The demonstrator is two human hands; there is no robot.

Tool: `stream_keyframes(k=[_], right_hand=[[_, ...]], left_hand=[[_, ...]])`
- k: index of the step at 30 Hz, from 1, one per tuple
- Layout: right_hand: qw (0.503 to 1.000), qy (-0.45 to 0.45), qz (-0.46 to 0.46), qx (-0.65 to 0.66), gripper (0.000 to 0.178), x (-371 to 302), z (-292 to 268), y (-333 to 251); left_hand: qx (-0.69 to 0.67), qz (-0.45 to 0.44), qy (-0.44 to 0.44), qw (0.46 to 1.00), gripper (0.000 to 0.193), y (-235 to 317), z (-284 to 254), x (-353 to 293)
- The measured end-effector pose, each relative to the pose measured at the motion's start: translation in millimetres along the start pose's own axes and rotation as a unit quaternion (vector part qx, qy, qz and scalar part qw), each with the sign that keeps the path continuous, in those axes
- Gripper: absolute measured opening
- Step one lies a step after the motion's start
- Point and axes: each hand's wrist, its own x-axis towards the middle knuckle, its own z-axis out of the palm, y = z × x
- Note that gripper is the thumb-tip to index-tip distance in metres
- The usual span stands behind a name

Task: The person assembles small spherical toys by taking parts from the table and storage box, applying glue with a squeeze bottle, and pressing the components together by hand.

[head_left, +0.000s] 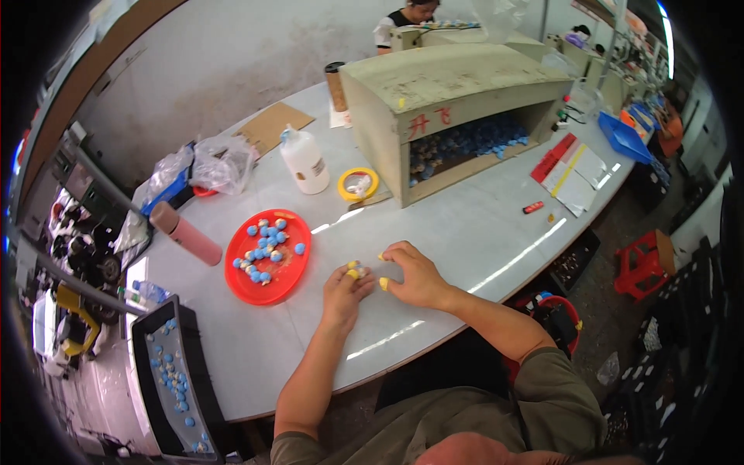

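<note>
My left hand point(344, 296) is closed around a small pale piece point(362, 272), mostly covered by the fingers, so its kind cannot be made out. Yellow covers sit on the fingertips of both hands. Just to the right, my right hand point(419, 277) has its thumb and forefinger spread apart, with nothing seen between them. On the table left of my hands lies a round red tray point(291, 285) with several small blue balls point(267, 242), some with cream-coloured parts.
A beige box point(372, 116) full of blue pieces stands at the back. Near it are a white bottle point(306, 164) and a yellow tape roll point(343, 194). A pink flask point(190, 236) stands left, above a black bin point(203, 380) of blue balls. Across the table sits another person point(399, 19).
</note>
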Motion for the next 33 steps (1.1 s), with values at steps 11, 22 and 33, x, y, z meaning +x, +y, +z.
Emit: stream_keyframes(k=[11, 22, 33], right_hand=[[0.723, 0.491, 0.367, -0.319, 0.068, -96, -197, 165], [0.91, 0.359, 0.202, 0.039, 0.029, -57, -142, 117], [0.98, -0.097, 0.07, 0.161, 0.028, 6, -27, -6]], left_hand=[[0.033, -0.09, -0.031, 0.995, 0.023, 16, 5, -3], [0.15, -0.091, -0.101, 0.979, 0.035, 11, 10, -2], [0.154, -0.111, -0.099, 0.977, 0.038, 16, -3, -5]])
